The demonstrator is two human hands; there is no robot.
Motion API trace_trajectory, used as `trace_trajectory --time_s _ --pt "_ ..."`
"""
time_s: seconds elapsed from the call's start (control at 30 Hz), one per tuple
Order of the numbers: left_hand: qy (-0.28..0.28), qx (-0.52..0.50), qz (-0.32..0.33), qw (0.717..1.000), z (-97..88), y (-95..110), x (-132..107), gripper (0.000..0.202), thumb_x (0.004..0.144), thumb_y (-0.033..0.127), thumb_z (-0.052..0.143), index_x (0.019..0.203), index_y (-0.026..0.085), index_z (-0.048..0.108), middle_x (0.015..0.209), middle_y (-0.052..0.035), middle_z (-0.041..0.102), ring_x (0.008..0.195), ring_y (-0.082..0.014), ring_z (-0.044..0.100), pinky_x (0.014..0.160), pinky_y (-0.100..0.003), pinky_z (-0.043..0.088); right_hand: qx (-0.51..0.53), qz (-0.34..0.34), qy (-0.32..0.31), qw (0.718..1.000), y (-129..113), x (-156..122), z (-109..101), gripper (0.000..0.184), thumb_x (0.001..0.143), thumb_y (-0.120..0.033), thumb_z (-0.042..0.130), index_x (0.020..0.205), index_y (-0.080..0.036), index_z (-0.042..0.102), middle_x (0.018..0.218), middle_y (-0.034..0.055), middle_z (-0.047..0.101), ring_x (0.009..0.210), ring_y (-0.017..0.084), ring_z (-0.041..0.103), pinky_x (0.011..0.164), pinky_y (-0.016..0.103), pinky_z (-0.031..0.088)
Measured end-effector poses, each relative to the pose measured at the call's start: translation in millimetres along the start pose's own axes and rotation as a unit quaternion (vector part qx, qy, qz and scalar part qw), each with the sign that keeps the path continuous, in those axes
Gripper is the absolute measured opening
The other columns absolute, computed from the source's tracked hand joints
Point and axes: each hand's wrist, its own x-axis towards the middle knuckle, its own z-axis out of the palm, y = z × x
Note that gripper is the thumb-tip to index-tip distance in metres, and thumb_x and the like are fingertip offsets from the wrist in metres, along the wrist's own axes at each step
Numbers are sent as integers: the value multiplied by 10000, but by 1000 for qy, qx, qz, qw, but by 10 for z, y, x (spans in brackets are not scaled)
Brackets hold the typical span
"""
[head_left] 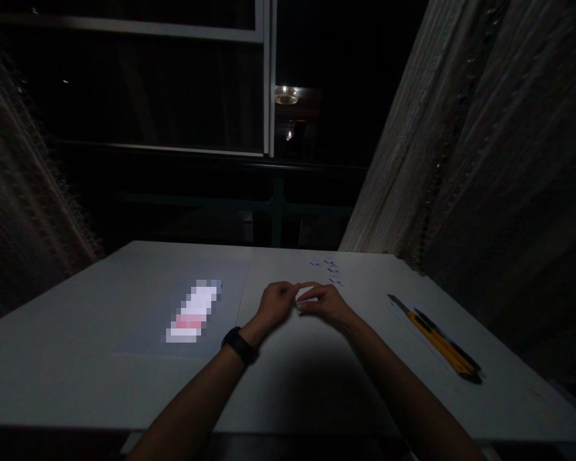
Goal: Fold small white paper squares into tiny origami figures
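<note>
Above the middle of the white table, my left hand (276, 302) and my right hand (330, 303) meet around a small white piece of paper (307, 296). The fingers of both hands are bent in and pinch it; much of the piece is covered by them. A black band sits on my left wrist. Just beyond my right hand lie several small pale paper pieces with dark marks (334, 271). Dim light hides the fine detail of what is between the fingertips.
At left, a bright pixelated rectangle (194, 314) lies on a large pale sheet (141, 336). A yellow utility knife (441, 344) and a dark pen-like tool (436, 328) lie at right by a thin straight strip. Curtains (398, 160) flank a dark window behind the table (52, 365).
</note>
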Motion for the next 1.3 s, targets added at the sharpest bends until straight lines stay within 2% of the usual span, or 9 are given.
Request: trace_trajectory --time_s 0.17,0.43,0.67,0.73,0.8,0.9,1.0,1.1,1.3 --pt "2 -7 -10 1000 22 11 -14 422 735 487 471 555 126 596 485 14 492 505 -105 430 488 -225 302 -24 9 -31 999 19 -19 14 229 564 -321 759 768 -223 725 1046 64 604 986 242 559 860 401 433" --pt "9 27 4 1000 42 7 -43 402 756 464 452 578 138 604 509 2 526 526 -115 470 504 -226 315 -15 14 -13 1000 -4 -22 21 198 516 -307 782 666 -192 722 996 66 609 936 232 574 805 363 452" --pt "27 24 -13 999 -1 -33 5 421 754 496 444 546 147 557 497 11 494 509 -113 447 496 -226 315 -49 74 -40 995 -25 -50 72 228 504 -361 772 613 -172 706 612 21 627 628 172 574 623 331 468" --pt "31 18 -19 999 -14 -38 15 421 747 501 449 542 148 552 494 13 488 509 -114 446 498 -227 318 -52 67 -34 996 -38 -46 71 230 504 -353 775 638 -177 709 651 25 633 659 179 578 657 345 467" --pt "37 9 -22 999 -26 -37 20 422 746 503 448 548 147 560 499 10 496 516 -117 454 504 -229 324 -33 38 -26 998 -56 -35 57 248 492 -327 788 684 -189 713 776 37 643 773 201 586 747 366 455" --pt "43 0 -22 999 -47 -26 27 422 745 498 448 546 145 567 503 7 507 522 -121 464 515 -232 333 45 -1 -16 999 -68 -16 19 311 475 -289 803 762 -213 708 1003 51 615 976 237 549 879 393 406" --pt "39 -4 -26 999 -60 -9 34 416 740 489 455 532 145 561 492 9 500 513 -120 463 521 -234 337 117 10 7 993 -39 -3 -19 344 466 -267 809 788 -219 697 1131 65 571 1048 259 520 903 425 393" --pt "26 -15 -25 999 -56 9 32 413 737 487 459 531 142 557 492 11 494 510 -115 454 519 -232 333 127 17 18 992 9 7 -32 372 460 -253 812 811 -219 697 1143 75 569 1043 260 526 905 437 386" --pt "-22 -31 1 999 -18 16 11 389 722 465 470 548 131 564 514 5 497 529 -115 452 513 -228 322 65 -28 -23 997 17 13 0 306 498 -280 797 786 -227 712 1039 65 627 1019 242 541 931 414 356"
